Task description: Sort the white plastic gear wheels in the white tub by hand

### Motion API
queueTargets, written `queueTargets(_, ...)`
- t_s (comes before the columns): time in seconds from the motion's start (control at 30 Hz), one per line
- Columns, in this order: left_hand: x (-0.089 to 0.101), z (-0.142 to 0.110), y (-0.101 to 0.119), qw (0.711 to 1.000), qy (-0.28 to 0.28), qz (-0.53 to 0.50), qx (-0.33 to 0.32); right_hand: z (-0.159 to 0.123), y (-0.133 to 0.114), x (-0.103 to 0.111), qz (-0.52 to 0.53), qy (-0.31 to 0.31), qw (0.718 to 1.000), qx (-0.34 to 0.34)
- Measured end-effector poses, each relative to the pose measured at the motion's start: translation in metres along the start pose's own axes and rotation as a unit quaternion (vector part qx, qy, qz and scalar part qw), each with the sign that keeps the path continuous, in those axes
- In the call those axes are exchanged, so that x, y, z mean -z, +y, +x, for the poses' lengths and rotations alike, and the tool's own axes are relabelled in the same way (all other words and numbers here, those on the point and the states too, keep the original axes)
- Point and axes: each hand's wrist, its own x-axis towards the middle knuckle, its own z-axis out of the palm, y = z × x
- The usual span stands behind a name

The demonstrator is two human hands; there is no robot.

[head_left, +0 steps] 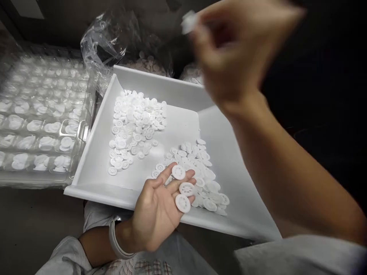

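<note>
Palm up, my left hand (160,214) is over the near side of a white tray (94,191). Across its fingertips lie three round white plastic discs (182,203) with small holes around their centres. My right hand (229,49), smeared by motion, is raised high above the tray's far right. Thumb and finger pinch a small white plastic piece (189,22), too blurred to make out its exact shape. Under my left fingers is a pile of flat white discs (208,175). Another heap of white discs (134,122) covers the tray's left part.
Left of the tray stands a stack of clear plastic blister trays (83,131), their pockets filled with white parts. Behind the tray, a crumpled clear plastic bag (103,42) holds more discs. A second bag (190,73) is partly hidden by my right hand.
</note>
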Motion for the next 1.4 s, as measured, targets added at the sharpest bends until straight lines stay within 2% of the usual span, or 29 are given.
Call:
queueTargets(0.03, 0.0, 0.0, 0.0, 1.0, -0.003, 0.0, -0.011, 0.016, 0.002, -0.009, 0.067, 0.006, 0.996, -0.055)
queueTargets(0.07, 0.001, -0.001, 0.0, 1.0, -0.007, 0.0, -0.021, 0.026, 0.001, -0.017, 0.106, 0.004, 0.991, -0.079)
queueTargets(0.13, 0.002, 0.0, 0.002, 0.999, -0.016, 0.001, -0.031, 0.024, -0.007, -0.028, 0.173, -0.011, 0.98, -0.098)
queueTargets(0.2, 0.002, 0.0, 0.004, 0.999, -0.023, 0.006, -0.03, -0.005, -0.02, -0.029, 0.226, -0.033, 0.97, -0.082)
queueTargets(0.27, 0.001, 0.002, 0.005, 0.999, -0.021, 0.003, -0.029, -0.048, -0.036, -0.021, 0.252, -0.038, 0.966, -0.04)
queueTargets(0.33, 0.0, 0.003, 0.005, 1.0, -0.011, -0.001, -0.024, -0.09, -0.055, -0.009, 0.205, -0.028, 0.974, 0.092)
queueTargets(0.4, 0.0, 0.003, 0.004, 1.0, 0.005, -0.001, -0.008, -0.12, -0.073, -0.001, 0.092, -0.041, 0.98, 0.171)
queueTargets(0.5, 0.002, 0.002, 0.001, 1.0, 0.029, -0.005, 0.003, -0.141, -0.091, -0.001, -0.008, -0.055, 0.978, 0.201)
queueTargets(0.7, 0.008, -0.002, 0.0, 0.999, 0.026, 0.003, -0.035, -0.149, -0.093, -0.01, -0.023, -0.066, 0.976, 0.207)
queueTargets(0.97, 0.003, 0.001, 0.001, 0.999, 0.006, 0.038, -0.023, -0.147, -0.087, -0.004, 0.03, -0.075, 0.978, 0.194)
queueTargets(1.17, 0.005, -0.001, -0.002, 0.996, -0.055, 0.06, -0.047, -0.147, -0.085, -0.003, 0.046, -0.039, 0.973, 0.221)
queueTargets(1.27, 0.006, -0.001, -0.002, 0.995, -0.043, 0.065, -0.056, -0.148, -0.081, -0.007, 0.044, -0.015, 0.974, 0.224)
queueTargets(1.4, 0.006, 0.002, 0.0, 0.995, -0.034, 0.078, -0.047, -0.148, -0.075, -0.01, 0.084, -0.023, 0.976, 0.201)
